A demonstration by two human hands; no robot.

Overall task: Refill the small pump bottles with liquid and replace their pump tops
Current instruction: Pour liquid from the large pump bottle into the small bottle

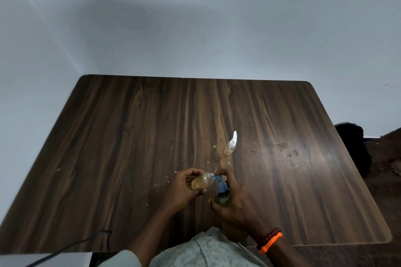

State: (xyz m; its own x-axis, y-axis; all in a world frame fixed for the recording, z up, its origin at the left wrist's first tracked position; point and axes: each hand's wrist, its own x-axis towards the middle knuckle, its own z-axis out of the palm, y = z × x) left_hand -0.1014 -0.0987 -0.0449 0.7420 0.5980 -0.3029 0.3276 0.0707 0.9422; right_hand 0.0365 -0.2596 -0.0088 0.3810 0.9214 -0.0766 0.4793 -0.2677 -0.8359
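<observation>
Where fingers [196,173] curl, small bottle [201,182].

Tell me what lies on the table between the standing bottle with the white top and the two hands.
Head view: only bare table with a few pale crumbs lies between the standing bottle and the left hand and right hand.

Clear small bottle [202,182], part-filled with amber liquid, lies tilted sideways, neck open, against the blue pump nozzle of the larger bottle [222,196]. A second small bottle [230,147], white top fitted, stands upright on the table beyond.
</observation>
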